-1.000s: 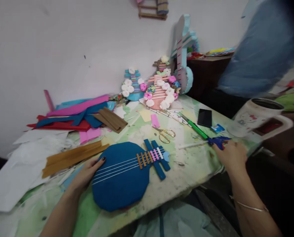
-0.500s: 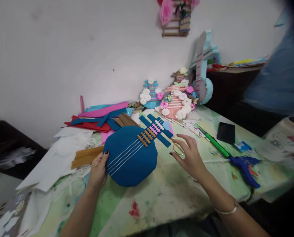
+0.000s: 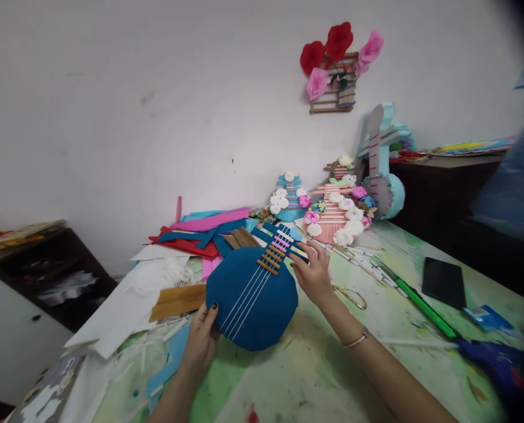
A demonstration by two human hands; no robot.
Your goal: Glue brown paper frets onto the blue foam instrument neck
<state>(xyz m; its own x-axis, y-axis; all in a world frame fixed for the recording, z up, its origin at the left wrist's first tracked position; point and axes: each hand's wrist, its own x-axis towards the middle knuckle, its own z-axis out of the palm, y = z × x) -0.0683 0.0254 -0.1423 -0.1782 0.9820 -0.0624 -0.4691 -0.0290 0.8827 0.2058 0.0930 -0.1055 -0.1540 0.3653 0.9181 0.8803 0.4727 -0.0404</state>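
Note:
A blue paper-covered model lute (image 3: pixel 257 299) is held up over the table, its neck leaning up and to the right. White strings run along its round body, and brown, pink and white strips cross the neck. My left hand (image 3: pixel 202 335) grips the lower left edge, thumb on the front face. At the neck, my right hand (image 3: pixel 317 273) has its fingertips closed on the blue pegs on the right side. Just beyond that wrist, gold-handled scissors (image 3: pixel 352 297) lie on the table, blades hidden.
Finished flower-trimmed model lutes (image 3: pixel 332 217) stand against the wall. Blue, pink and red paper strips (image 3: pixel 209 220) are piled left of them, beside white sheets (image 3: pixel 107 317). A long green tool (image 3: pixel 425 308), black phone (image 3: pixel 444 282) and blue glue gun (image 3: pixel 495 361) lie at right.
My right hand has moved left from open air onto the pegs. The view has shifted up and left, bringing more of the wall flowers into sight.

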